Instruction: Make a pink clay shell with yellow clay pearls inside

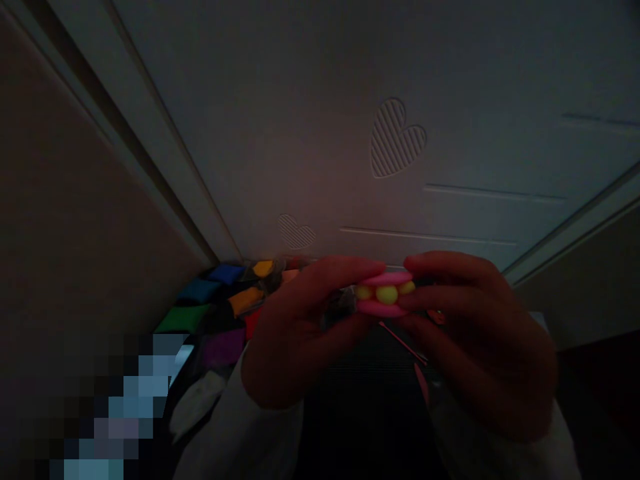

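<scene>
Between my two hands is a small macaron-shaped piece of modelling clay [383,309], made of two pink discs with yellow balls [387,294] sandwiched between them. My left hand [295,333] pinches its left side, forefinger on top and thumb beneath. From the right, my right hand [500,353] grips it with its fingertips at the top, side and underside. Both hands are closed on the piece, which is held up above the dark table. Fingers hide part of the discs' edges.
Several packets of coloured clay lie at the left, among them a green packet [183,319] and a purple packet [225,347]. A thin pink stick [403,342] and a pink flat tool [421,383] lie below my hands. A pale panel with embossed hearts [397,140] rises behind. The light is dim.
</scene>
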`<move>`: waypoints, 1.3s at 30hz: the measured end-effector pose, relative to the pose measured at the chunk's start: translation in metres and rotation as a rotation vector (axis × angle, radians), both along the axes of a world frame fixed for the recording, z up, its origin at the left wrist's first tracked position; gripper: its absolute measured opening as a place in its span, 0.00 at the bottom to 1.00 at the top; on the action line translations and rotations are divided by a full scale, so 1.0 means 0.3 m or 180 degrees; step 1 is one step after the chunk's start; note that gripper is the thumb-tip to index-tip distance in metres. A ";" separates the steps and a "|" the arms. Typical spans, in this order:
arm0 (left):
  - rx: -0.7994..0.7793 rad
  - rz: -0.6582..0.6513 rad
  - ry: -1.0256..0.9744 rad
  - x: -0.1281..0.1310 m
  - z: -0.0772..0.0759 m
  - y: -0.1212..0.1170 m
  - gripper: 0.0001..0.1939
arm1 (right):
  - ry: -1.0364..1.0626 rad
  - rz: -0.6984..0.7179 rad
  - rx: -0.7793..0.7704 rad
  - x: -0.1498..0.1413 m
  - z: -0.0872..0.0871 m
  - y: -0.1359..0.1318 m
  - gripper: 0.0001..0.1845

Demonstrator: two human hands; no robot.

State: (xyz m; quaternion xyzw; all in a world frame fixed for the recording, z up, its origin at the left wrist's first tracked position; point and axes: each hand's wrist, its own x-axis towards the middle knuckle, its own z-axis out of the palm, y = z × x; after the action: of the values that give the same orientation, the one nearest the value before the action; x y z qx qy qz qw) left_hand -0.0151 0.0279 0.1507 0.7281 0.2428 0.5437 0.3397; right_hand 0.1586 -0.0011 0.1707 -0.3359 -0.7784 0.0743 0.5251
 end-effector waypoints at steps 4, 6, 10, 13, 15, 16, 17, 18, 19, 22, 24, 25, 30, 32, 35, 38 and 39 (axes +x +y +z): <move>0.0019 0.0056 0.0053 0.002 0.001 -0.005 0.24 | -0.0010 0.0056 -0.0009 -0.001 0.001 0.004 0.16; -0.0046 0.0083 0.0022 0.006 0.002 -0.010 0.23 | 0.0009 0.0046 -0.0037 -0.005 0.003 0.004 0.16; -0.0070 0.0049 -0.0003 0.008 0.002 -0.012 0.23 | -0.0122 -0.0115 0.0059 -0.008 0.011 0.001 0.13; 0.0053 -0.0039 0.0039 0.005 -0.001 -0.006 0.25 | -0.0198 -0.0123 0.0077 -0.004 0.015 -0.001 0.11; 0.0096 -0.0045 0.0024 0.004 -0.006 -0.004 0.25 | -0.0206 -0.0098 0.0046 -0.001 0.015 -0.002 0.10; 0.0067 -0.0033 0.0001 0.004 -0.008 -0.004 0.26 | -0.0199 -0.0101 0.0035 0.000 0.014 -0.002 0.10; -0.0002 -0.0014 -0.0018 0.005 -0.010 -0.005 0.26 | -0.0186 -0.0112 0.0020 0.000 0.013 -0.002 0.10; -0.0086 0.0000 -0.0050 0.007 -0.013 -0.005 0.27 | -0.0183 -0.0115 0.0009 0.001 0.012 -0.001 0.11; -0.0164 -0.0010 -0.0114 0.009 -0.014 -0.005 0.27 | -0.0183 -0.0111 0.0005 0.001 0.012 -0.001 0.11; -0.0315 -0.0135 -0.0375 0.015 -0.016 -0.005 0.27 | -0.0208 -0.0077 0.0027 0.003 0.014 0.000 0.11; -0.0338 -0.0175 -0.0476 0.018 -0.015 -0.004 0.26 | -0.0218 -0.0066 0.0049 0.004 0.014 0.002 0.11; -0.0345 -0.0169 -0.0458 0.018 -0.013 -0.003 0.26 | -0.0197 -0.0067 0.0047 0.003 0.014 0.003 0.12; -0.0179 -0.0067 -0.0261 0.010 -0.011 0.001 0.23 | -0.0032 -0.0012 0.0022 0.000 0.003 0.004 0.14; -0.0101 -0.0028 -0.0245 0.006 -0.013 0.002 0.22 | 0.0117 0.0039 0.0011 0.000 -0.003 0.004 0.17; -0.0071 0.0117 -0.0165 0.003 -0.016 0.003 0.22 | 0.0138 0.0036 0.0126 -0.002 -0.007 0.007 0.21; 0.0132 0.0319 -0.0024 0.007 -0.015 0.002 0.23 | -0.0178 -0.0109 0.0317 -0.004 -0.007 0.012 0.21; 0.0227 0.0334 0.0014 0.009 -0.013 0.001 0.23 | -0.0276 -0.0152 0.0342 -0.004 -0.006 0.013 0.21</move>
State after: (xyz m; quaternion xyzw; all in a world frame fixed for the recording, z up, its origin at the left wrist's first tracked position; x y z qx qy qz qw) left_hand -0.0125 0.0281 0.1467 0.7272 0.2619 0.5674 0.2841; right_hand 0.1572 0.0027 0.1688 -0.3285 -0.7951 0.0052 0.5098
